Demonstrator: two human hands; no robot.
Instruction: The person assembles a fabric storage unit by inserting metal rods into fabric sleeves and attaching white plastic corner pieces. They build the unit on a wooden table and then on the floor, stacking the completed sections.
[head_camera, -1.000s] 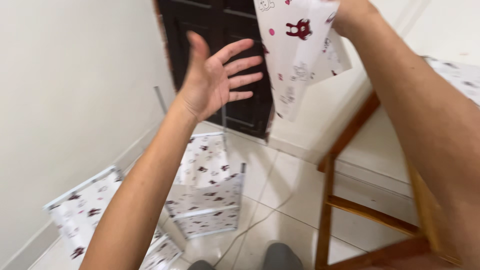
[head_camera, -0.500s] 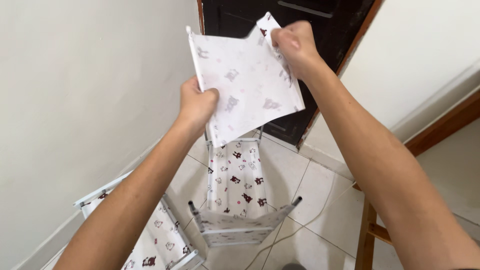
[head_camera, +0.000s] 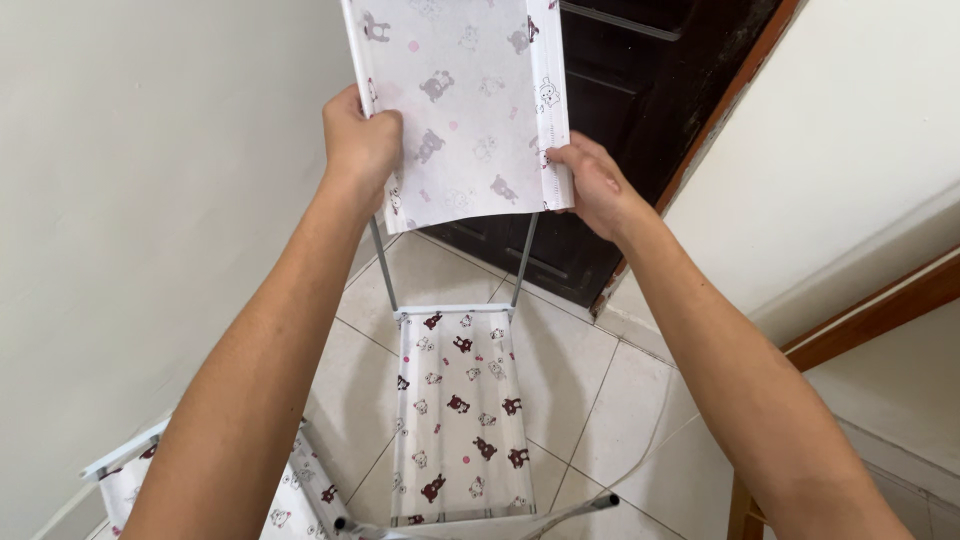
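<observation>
A white fabric panel (head_camera: 455, 110) printed with small bears is held up flat in front of me, its top cut off by the frame. My left hand (head_camera: 358, 145) grips its left edge and my right hand (head_camera: 590, 185) grips its right edge near the lower corner. Two thin grey metal rods (head_camera: 383, 262) run down from behind the panel to a lower fabric shelf (head_camera: 458, 420) with the same bear print, set in a white frame below my arms.
A dark door (head_camera: 640, 110) with a brown frame stands behind the panel. A white wall runs along the left. Another printed fabric piece (head_camera: 290, 495) lies at the lower left on the tiled floor (head_camera: 610, 400). A wooden piece (head_camera: 870, 310) is at the right.
The panel has gone from tilted and loosely held to flat and squared up. My left hand shifted to its left edge and my right hand came down to its right edge. The view moved closer to the rods.
</observation>
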